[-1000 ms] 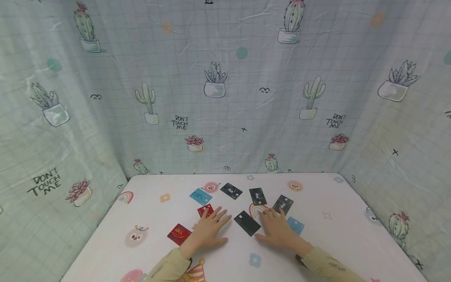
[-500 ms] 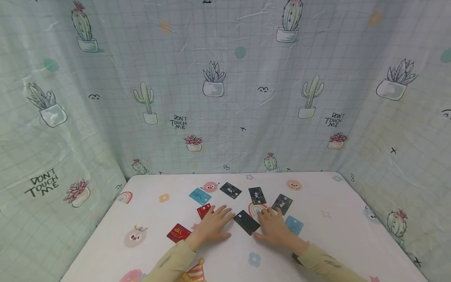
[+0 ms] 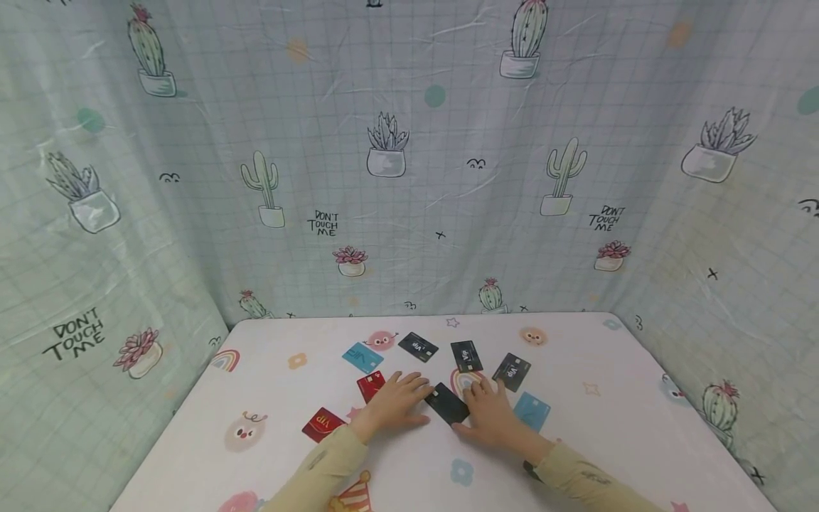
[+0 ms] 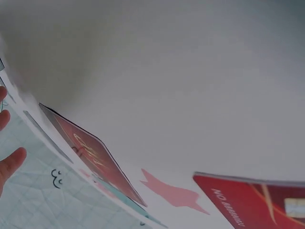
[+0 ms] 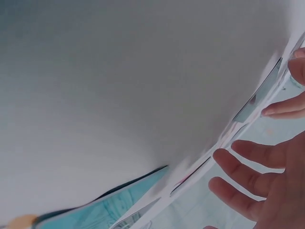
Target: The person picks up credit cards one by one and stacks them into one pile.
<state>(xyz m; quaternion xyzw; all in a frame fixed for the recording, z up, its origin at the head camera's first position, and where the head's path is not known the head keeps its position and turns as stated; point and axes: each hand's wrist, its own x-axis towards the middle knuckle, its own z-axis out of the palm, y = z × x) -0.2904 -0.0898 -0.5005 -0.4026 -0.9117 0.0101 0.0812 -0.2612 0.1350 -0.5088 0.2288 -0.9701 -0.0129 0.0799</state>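
Note:
A black card [image 3: 448, 404] with a chip lies flat on the table between both hands. My left hand [image 3: 398, 402] is spread over the table on its left, fingertips right at the card's upper left corner. On the right, my right hand [image 3: 489, 418] has its thumb at the card's lower corner and its fingers along the right edge. Just left of my left hand is a red card [image 3: 370, 385], partly covered by it. Fingers of the left hand [image 4: 12, 162] show apart in the left wrist view, and relaxed right fingers [image 5: 238, 167] in the right wrist view.
A red VIP card [image 3: 323, 424] lies by the left sleeve. Around the back sit a blue card [image 3: 362, 357], two black VIP cards [image 3: 419, 347] and a grey VIP card [image 3: 512, 371]. Another blue card [image 3: 533, 409] is beside the right wrist; a dark card [image 3: 530, 470] is mostly under the sleeve.
My left hand has slid right, up to the black card's corner. My right hand has shifted slightly left against the card's edge. The cards lie about where they were.

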